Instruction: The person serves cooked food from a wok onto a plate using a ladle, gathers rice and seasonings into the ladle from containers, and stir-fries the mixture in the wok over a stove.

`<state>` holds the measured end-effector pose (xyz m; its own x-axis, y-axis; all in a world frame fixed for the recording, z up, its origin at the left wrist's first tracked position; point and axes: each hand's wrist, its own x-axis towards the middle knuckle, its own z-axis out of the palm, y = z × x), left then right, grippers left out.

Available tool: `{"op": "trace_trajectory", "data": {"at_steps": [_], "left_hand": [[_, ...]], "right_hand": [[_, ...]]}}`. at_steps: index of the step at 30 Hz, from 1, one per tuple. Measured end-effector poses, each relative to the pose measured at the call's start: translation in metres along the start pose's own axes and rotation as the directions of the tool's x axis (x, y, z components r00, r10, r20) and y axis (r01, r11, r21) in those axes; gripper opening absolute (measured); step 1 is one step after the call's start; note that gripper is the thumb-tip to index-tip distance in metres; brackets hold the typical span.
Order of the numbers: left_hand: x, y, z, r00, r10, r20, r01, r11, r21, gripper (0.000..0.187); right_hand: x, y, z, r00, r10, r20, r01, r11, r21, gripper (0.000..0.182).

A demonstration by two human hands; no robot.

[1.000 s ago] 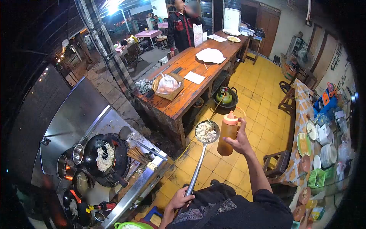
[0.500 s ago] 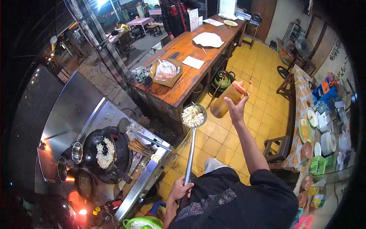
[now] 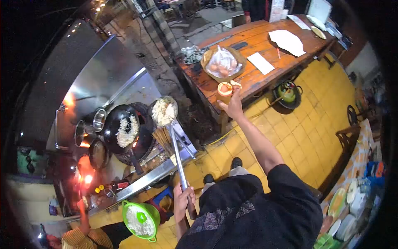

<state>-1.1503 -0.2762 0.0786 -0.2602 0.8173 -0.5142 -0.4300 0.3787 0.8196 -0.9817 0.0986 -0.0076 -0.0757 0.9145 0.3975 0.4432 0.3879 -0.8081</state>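
My left hand is wrapped round the handle of a long metal ladle. Its round bowl is heaped with white rice and hangs beside the wok, over the stove's right part. My right hand grips a squeeze bottle with an orange top, upright near the wooden counter's front end. Left of the ladle, a black wok holds more rice. A green basket of rice stands below the stove.
On the wooden counter are a basket with a plastic bag, papers and plates. A co-worker in a striped top is at lower left, near a bright flame. A gas cylinder sits under the counter. Dishes crowd the right-hand table.
The view has turned and tilted. The rice-filled ladle has moved left toward the wok. The bottle has gone from tilted over the floor to upright by the counter. The co-worker has come into view.
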Motion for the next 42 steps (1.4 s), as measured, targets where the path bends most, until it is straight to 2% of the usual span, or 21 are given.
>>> {"op": "trace_trajectory", "data": {"at_steps": [2,5,6,7,8,9,13,14,17,19,21,23,24,25,27,28,31,32,36,39,42], "left_hand": [[-0.007,0.006,0.011,0.995,0.027,-0.096,-0.029,0.999,-0.019,0.012],[-0.009,-0.004,0.015,0.984,0.057,-0.170,-0.073,0.993,-0.092,0.012],[-0.009,-0.003,0.018,0.981,0.052,-0.185,-0.076,0.989,-0.123,0.012],[-0.008,-0.002,0.019,0.980,0.051,-0.193,-0.081,0.985,-0.153,0.012],[-0.005,0.000,0.019,0.986,0.016,-0.165,-0.048,0.981,-0.188,0.012],[0.002,-0.005,0.013,0.987,0.060,-0.146,-0.084,0.983,-0.164,0.011],[0.020,0.008,0.005,0.987,0.060,-0.152,-0.087,0.980,-0.180,0.011],[0.026,0.013,0.009,0.986,0.069,-0.154,-0.097,0.978,-0.184,0.011],[0.041,0.029,0.013,0.982,0.086,-0.169,-0.113,0.981,-0.157,0.013],[0.049,0.037,0.022,0.978,0.094,-0.188,-0.121,0.982,-0.141,0.014],[0.061,0.052,0.040,0.976,0.109,-0.189,-0.133,0.984,-0.119,0.014],[0.075,0.054,0.057,0.970,0.120,-0.210,-0.153,0.976,-0.153,0.013],[0.084,0.056,0.066,0.968,0.134,-0.214,-0.169,0.974,-0.152,0.012],[0.095,0.057,0.076,0.964,0.152,-0.217,-0.187,0.971,-0.151,0.012],[0.112,0.058,0.102,0.961,0.148,-0.235,-0.197,0.960,-0.199,0.013],[0.119,0.060,0.115,0.958,0.138,-0.251,-0.196,0.955,-0.222,0.013],[0.140,0.067,0.140,0.963,0.124,-0.238,-0.179,0.958,-0.225,0.014],[0.147,0.067,0.150,0.958,0.135,-0.253,-0.195,0.954,-0.229,0.015],[0.165,0.075,0.183,0.943,0.133,-0.305,-0.223,0.934,-0.280,0.016],[0.172,0.067,0.193,0.933,0.194,-0.302,-0.286,0.910,-0.300,0.016],[0.182,0.067,0.198,0.936,0.204,-0.285,-0.303,0.880,-0.366,0.016]], "right_hand": [[0.020,0.008,0.015,0.996,0.045,0.078,-0.047,0.999,0.025,0.082],[0.031,0.034,0.036,0.996,-0.088,0.018,0.089,0.992,-0.091,0.077],[0.034,0.007,0.017,0.988,0.071,0.134,-0.069,0.997,-0.020,0.075],[0.035,0.012,0.019,0.995,-0.069,0.071,0.066,0.997,0.047,0.078],[0.036,0.018,0.017,0.985,-0.167,0.041,0.166,0.986,0.018,0.079],[0.034,0.014,0.011,0.965,-0.261,0.018,0.261,0.965,-0.014,0.080],[0.010,-0.011,-0.019,0.947,-0.320,-0.036,0.311,0.938,-0.151,0.079],[0.001,-0.002,-0.025,0.936,-0.345,-0.063,0.334,0.932,-0.144,0.069],[0.015,0.041,-0.062,0.930,-0.361,-0.073,0.316,0.882,-0.350,0.059],[0.048,0.098,-0.079,0.982,-0.174,-0.071,0.119,0.867,-0.483,0.051],[0.090,0.140,-0.095,0.993,0.059,-0.099,-0.106,0.807,-0.581,0.053],[0.129,0.176,-0.101,0.970,0.175,-0.167,-0.241,0.663,-0.708,0.062],[0.145,0.194,-0.103,0.974,0.177,-0.139,-0.221,0.630,-0.744,0.072],[0.158,0.211,-0.103,0.949,0.282,-0.142,-0.295,0.633,-0.716,0.074],[0.177,0.233,-0.103,0.949,0.273,-0.157,-0.290,0.562,-0.775,0.070],[0.186,0.236,-0.108,0.964,0.204,-0.171,-0.258,0.553,-0.793,0.056],[0.219,0.277,-0.125,0.990,0.136,-0.021,-0.109,0.682,-0.723,0.040],[0.230,0.294,-0.130,1.000,0.000,-0.028,-0.019,0.743,-0.669,0.027],[0.292,0.342,-0.135,0.968,0.086,-0.234,-0.226,0.701,-0.676,0.023],[0.315,0.312,-0.120,0.961,0.191,-0.198,-0.268,0.808,-0.525,0.032],[0.293,0.271,-0.089,1.000,0.004,0.002,-0.002,0.790,-0.613,0.049]]}}
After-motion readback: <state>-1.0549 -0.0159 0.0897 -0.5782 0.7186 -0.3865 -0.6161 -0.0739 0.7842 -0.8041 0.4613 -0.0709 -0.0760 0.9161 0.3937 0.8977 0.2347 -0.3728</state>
